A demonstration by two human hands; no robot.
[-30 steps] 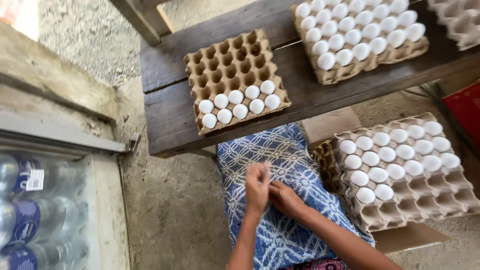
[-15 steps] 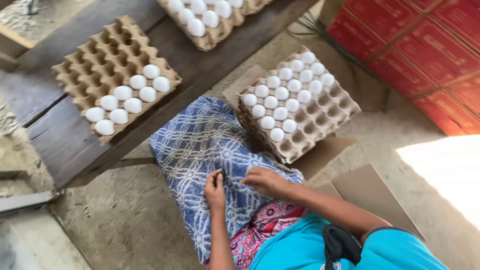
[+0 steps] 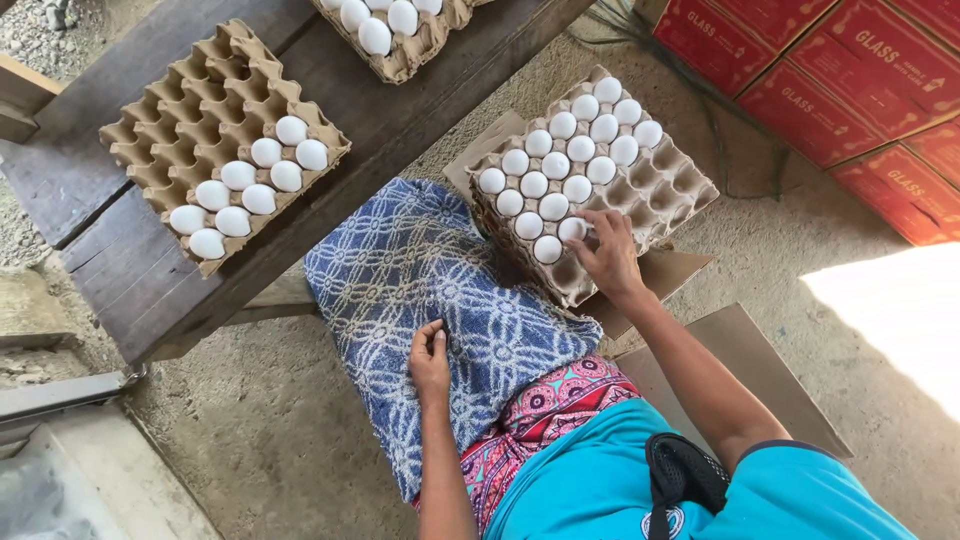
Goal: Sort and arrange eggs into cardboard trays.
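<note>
Reaching out since a moment ago, her right hand [image 3: 608, 255] now closes its fingertips on an egg [image 3: 572, 229] in the floor tray [image 3: 660, 195], about half full. Left hand [image 3: 430, 358] rests loosely curled, empty, on the cloth [image 3: 430, 270]. Bench tray [image 3: 180, 110] holds nine eggs; most cups are bare.

Your right hand [image 3: 607, 255] is no longer down on the blue patterned cloth [image 3: 430, 290] beside the other one; it now reaches up to the egg tray [image 3: 660, 195] at the centre right of the frame, fingertips on a white egg [image 3: 572, 229] at the tray's near edge. Your left hand [image 3: 430, 362] now lies alone on the cloth in the lower middle, fingers curled loosely. Your head has turned right: the wooden bench [image 3: 120, 270] sits further left in the frame, and red cartons [image 3: 850, 90] now fill the upper right corner.
</note>
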